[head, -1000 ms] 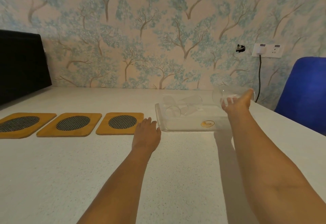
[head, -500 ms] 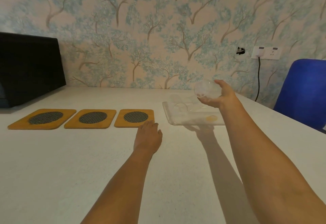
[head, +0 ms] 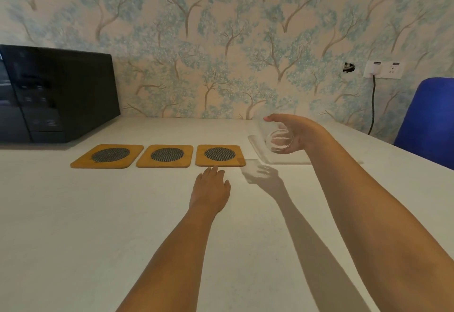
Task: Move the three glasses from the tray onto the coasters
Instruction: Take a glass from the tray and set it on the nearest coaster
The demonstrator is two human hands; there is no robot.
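My right hand [head: 298, 131] grips a clear glass [head: 278, 141], lifted above the left part of the clear plastic tray [head: 255, 144], its base turned toward me. The hand and glass hide most of the tray, so I cannot make out any other glasses there. Left of the tray lie three wooden coasters with dark mesh rounds in a row: the right coaster [head: 219, 155], the middle coaster [head: 167, 155] and the left coaster [head: 110, 155]. All three are bare. My left hand [head: 211, 190] rests flat on the white table just in front of the right coaster, holding nothing.
A black microwave [head: 56, 93] stands at the back left against the wallpapered wall. A blue chair [head: 428, 117] is at the right edge, with a wall socket [head: 383, 69] and hanging cable behind it. The white table [head: 98, 225] extends toward me.
My right hand has carried the glass leftward from the tray's right side to above its left part and tipped it. The view has swung left. My left hand stays flat.
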